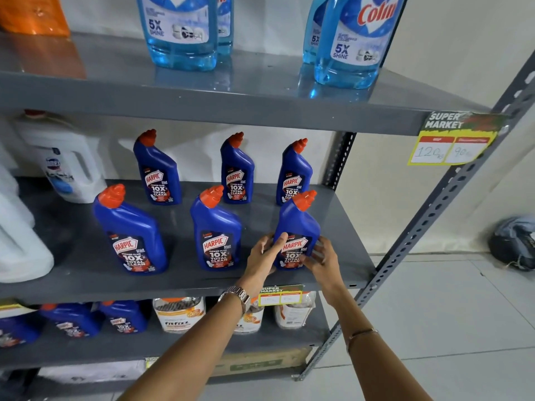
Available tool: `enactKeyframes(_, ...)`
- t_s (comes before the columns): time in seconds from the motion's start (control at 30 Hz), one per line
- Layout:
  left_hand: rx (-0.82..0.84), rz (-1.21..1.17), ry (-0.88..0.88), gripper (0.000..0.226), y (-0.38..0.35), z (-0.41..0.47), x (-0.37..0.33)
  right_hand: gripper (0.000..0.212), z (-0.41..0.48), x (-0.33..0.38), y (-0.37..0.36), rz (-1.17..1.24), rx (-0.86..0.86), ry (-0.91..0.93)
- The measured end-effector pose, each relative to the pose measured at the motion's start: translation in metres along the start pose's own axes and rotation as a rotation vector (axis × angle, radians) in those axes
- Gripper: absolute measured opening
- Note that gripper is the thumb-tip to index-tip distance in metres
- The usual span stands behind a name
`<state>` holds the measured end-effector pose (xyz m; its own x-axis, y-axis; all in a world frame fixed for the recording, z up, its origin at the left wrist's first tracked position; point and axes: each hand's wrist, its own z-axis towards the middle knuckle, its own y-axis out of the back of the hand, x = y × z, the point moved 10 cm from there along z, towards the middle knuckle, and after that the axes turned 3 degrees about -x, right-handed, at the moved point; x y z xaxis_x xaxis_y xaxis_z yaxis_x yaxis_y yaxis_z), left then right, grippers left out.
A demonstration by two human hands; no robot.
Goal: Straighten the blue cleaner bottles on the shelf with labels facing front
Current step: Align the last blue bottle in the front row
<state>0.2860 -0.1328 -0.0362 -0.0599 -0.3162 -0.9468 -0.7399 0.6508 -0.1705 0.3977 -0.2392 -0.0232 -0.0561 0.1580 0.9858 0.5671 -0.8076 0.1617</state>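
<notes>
Several blue Harpic bottles with red caps stand in two rows on the middle grey shelf. All show their labels to the front. The front-right bottle stands upright near the shelf's right end, and both hands hold its lower body. My left hand wraps its left side with the thumb across the label. My right hand presses its right side, fingers on the label's edge. The front-left bottle and front-middle bottle stand free, and three more stand behind them, such as the back-middle one.
White jugs stand at the left of the same shelf. Light-blue Colin bottles stand on the shelf above, with a price tag at its right edge. Below are more blue bottles and jars. A slotted upright post borders the right side.
</notes>
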Motion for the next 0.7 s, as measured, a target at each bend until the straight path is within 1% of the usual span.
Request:
enactKeyframes(0.1,0.02,0.005,0.0,0.043,-0.011,0.0,0.002,0.054,0.0,-0.001,0.01,-0.002,-0.013,0.002)
enactKeyframes(0.3,0.014,0.013,-0.016,0.047,-0.027,0.002,0.004,0.053,0.003,-0.003,0.024,-0.028,-0.023,-0.009)
enactKeyframes(0.37,-0.017,-0.021,-0.04,0.05,-0.028,-0.002,0.0,0.055,0.001,-0.002,0.022,-0.035,-0.039,-0.014)
enactKeyframes(0.4,-0.061,-0.057,-0.071,0.051,-0.024,-0.007,-0.004,0.056,-0.003,-0.001,0.024,-0.031,-0.086,-0.004)
enactKeyframes(0.43,-0.128,-0.081,-0.118,0.049,-0.017,-0.012,-0.009,0.053,-0.008,0.0,0.028,-0.024,-0.174,0.012)
enactKeyframes(0.5,-0.289,-0.072,-0.243,0.038,0.003,-0.026,-0.019,0.036,-0.03,0.003,0.039,-0.037,-0.392,0.038)
enactKeyframes(0.53,-0.353,-0.077,-0.295,0.03,0.014,-0.035,-0.023,0.027,-0.042,0.005,0.038,-0.066,-0.458,0.041)
enactKeyframes(0.57,-0.409,-0.097,-0.328,0.022,0.026,-0.043,-0.023,0.02,-0.051,0.003,0.031,-0.093,-0.462,0.033)
enactKeyframes(0.6,-0.471,-0.11,-0.349,0.016,0.041,-0.053,-0.022,0.018,-0.056,0.002,0.016,-0.109,-0.409,0.022)
enactKeyframes(0.63,-0.542,-0.12,-0.37,0.014,0.057,-0.061,-0.02,0.019,-0.058,0.0,-0.003,-0.116,-0.324,0.019)
enactKeyframes(0.7,-0.682,-0.129,-0.439,0.018,0.092,-0.078,-0.023,0.024,-0.059,0.007,-0.046,-0.122,-0.129,0.054)
